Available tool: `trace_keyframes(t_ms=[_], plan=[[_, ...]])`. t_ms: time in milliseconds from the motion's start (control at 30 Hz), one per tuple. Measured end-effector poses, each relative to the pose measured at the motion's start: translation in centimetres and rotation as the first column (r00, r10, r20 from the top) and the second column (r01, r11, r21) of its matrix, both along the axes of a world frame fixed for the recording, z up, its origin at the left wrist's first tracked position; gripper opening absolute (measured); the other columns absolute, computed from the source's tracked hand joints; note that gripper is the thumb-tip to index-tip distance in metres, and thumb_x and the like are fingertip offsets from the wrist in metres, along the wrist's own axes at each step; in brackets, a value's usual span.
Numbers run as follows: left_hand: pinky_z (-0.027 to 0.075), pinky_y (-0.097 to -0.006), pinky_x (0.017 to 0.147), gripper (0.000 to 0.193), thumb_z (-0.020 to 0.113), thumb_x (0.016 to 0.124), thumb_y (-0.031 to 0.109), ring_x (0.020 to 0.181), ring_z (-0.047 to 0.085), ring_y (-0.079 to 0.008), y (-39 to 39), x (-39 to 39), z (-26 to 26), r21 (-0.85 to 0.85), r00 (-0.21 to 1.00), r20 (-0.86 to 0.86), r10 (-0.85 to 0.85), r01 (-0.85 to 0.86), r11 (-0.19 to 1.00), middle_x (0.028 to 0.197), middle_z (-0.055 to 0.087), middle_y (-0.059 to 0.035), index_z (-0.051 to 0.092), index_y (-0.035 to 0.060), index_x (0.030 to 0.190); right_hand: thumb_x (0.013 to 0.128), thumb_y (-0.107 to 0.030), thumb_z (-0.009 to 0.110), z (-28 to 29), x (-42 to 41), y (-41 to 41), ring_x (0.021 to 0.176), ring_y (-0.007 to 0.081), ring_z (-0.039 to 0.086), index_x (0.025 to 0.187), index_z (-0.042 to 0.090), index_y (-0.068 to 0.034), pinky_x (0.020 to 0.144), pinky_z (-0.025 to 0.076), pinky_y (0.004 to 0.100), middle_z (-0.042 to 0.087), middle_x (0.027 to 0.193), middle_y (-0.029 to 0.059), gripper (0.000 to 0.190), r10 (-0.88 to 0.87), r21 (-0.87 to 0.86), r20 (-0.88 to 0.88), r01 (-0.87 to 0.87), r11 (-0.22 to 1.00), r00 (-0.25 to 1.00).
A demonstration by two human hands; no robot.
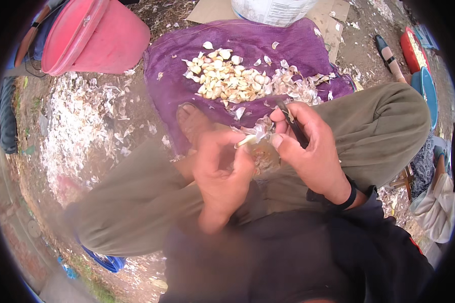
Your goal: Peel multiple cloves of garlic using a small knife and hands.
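Observation:
Between the thumb and forefinger of my left hand (225,166) is a garlic clove (246,141), with papery skin (263,127) hanging loose at its right end. My right hand (311,147) grips a thin dark-handled tool, perhaps a small knife (297,130); its tip is hard to make out. The right thumb is close to the loose skin. Beyond both hands, a pile of garlic cloves (227,77) lies on a purple mesh sack (167,64), with shed garlic skins (299,85) heaped at the pile's right side.
A pink bucket (117,38) lies tilted at upper left, near scattered skins (72,140) on the ground. A white bucket (273,11) stands behind the sack. At right are a red basin (409,49), a blue basin (429,94) and parts of other people. My crossed legs flank the work.

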State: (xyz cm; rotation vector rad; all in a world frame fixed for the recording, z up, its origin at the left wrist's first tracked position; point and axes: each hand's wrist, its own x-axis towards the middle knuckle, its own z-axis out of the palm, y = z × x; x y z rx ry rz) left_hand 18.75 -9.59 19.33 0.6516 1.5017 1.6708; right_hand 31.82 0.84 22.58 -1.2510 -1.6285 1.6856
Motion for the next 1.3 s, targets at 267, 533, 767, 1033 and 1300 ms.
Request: trace_keyframes(t_ms=[267, 533, 767, 1033, 1300], plan=[[0.054, -0.0253, 0.068, 0.02, 0.066, 0.081, -0.008, 0.076, 0.064, -0.012, 0.2, 0.6, -0.9, 0.025, 0.969, -0.245, -0.043, 0.051, 0.998, 0.089, 0.065, -0.0074, 0.065, -0.0006, 0.1, 0.084, -0.004, 0.065, -0.4, 0.2, 0.2, 0.069, 0.0108, 0.052, 0.095, 0.062, 0.002, 0.065, 0.045, 0.0277, 0.058, 0.075, 0.0079, 0.013, 0.252, 0.263, 0.275, -0.325, 0.909, 0.928], [0.052, -0.0238, 0.066, 0.013, 0.065, 0.091, -0.004, 0.078, 0.064, -0.0097, 0.1, 0.5, -0.4, 0.052, 0.975, 0.166, -0.15, 0.143, 0.988, 0.091, 0.066, -0.0054, 0.063, -0.0006, 0.103, 0.081, -0.007, 0.062, -0.3, 0.0, 0.1, 0.056, 0.029, 0.053, 0.08, 0.056, 0.0, 0.056, 0.04, 0.0405, 0.055, 0.065, 0.0163, 0.009, 0.188, 0.264, 0.243, -0.252, 0.931, 0.952], [0.053, -0.0248, 0.066, 0.013, 0.065, 0.093, -0.001, 0.076, 0.063, -0.0101, 0.3, 1.0, -0.5, 0.082, 0.983, 0.097, -0.153, 0.145, 0.986, 0.09, 0.066, -0.0058, 0.061, -0.0013, 0.105, 0.088, -0.005, 0.059, -0.9, 0.2, -0.1, 0.067, 0.0075, 0.045, 0.086, 0.053, 0.001, 0.059, 0.042, 0.0303, 0.053, 0.071, 0.0072, 0.009, 0.223, 0.059, 0.295, -0.251, 0.966, 0.929], [0.055, -0.0261, 0.065, 0.019, 0.058, 0.1, 0.011, 0.072, 0.061, -0.0101, 0.7, 0.5, -0.2, -0.023, 0.935, 0.338, -0.113, 0.128, 0.992, 0.102, 0.066, -0.0075, 0.061, 0.0013, 0.115, 0.085, -0.006, 0.063, -1.1, 0.3, -0.2, 0.052, 0.0151, 0.035, 0.074, 0.048, -0.002, 0.052, 0.035, 0.0354, 0.041, 0.057, 0.0082, 0.019, 0.132, -0.005, 0.018, -0.132, 0.991, 0.991], [0.053, -0.0252, 0.063, 0.024, 0.057, 0.102, 0.018, 0.083, 0.067, -0.0118, 0.4, 0.2, -0.3, 0.025, 0.915, 0.361, -0.181, 0.184, 0.983, 0.098, 0.068, -0.007, 0.062, 0.0003, 0.117, 0.086, -0.005, 0.062, -0.9, 0.1, 0.0, 0.052, 0.0139, 0.038, 0.076, 0.051, -0.003, 0.053, 0.037, 0.0324, 0.045, 0.058, 0.0058, 0.015, 0.23, 0.216, 0.109, -0.249, 0.944, 0.967]])
